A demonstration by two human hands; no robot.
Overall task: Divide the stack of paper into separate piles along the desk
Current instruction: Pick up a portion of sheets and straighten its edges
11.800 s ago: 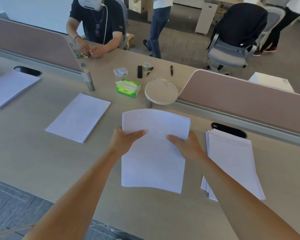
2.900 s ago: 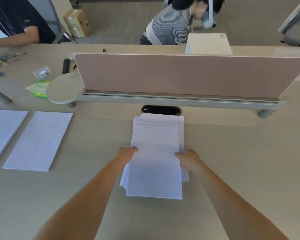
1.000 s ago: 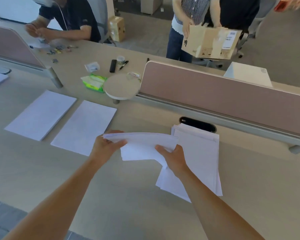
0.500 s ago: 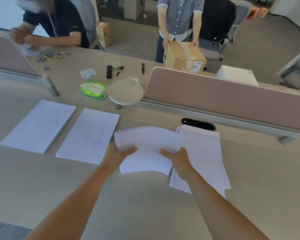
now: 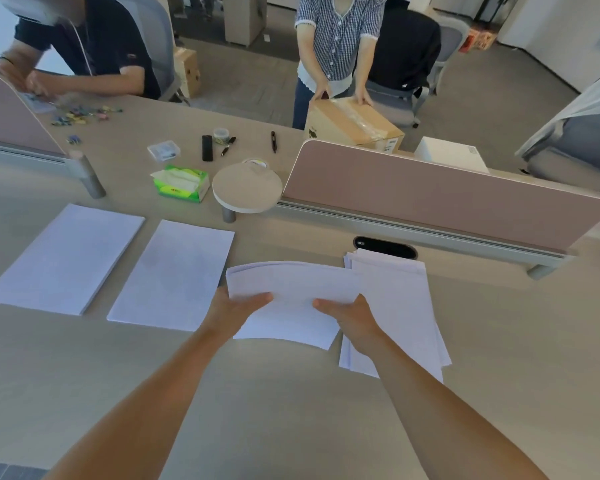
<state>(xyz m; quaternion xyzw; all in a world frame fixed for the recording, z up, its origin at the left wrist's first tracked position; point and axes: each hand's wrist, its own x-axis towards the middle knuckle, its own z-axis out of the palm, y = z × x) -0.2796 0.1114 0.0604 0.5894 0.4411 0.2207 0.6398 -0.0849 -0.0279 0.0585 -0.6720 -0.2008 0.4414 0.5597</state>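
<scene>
I hold a bundle of white sheets (image 5: 291,289) just above the desk, a little left of the main paper stack (image 5: 400,306). My left hand (image 5: 234,308) grips the bundle's left edge, thumb on top. My right hand (image 5: 349,315) grips its right edge the same way. The bundle bows slightly between my hands and overlaps the stack's left side. Two flat piles lie to the left: a near pile (image 5: 175,275) and a far-left pile (image 5: 66,258).
A pink divider panel (image 5: 440,199) runs behind the stack, with a black cable slot (image 5: 385,247) in front of it. A round stand (image 5: 246,188), a green tissue box (image 5: 182,183) and pens sit beyond. Two people work across the desk, one holding a cardboard box (image 5: 354,124).
Since a second ago the bundle has come off the stack, moved slightly left and tipped flatter toward the desk. Both hands keep their grip.
</scene>
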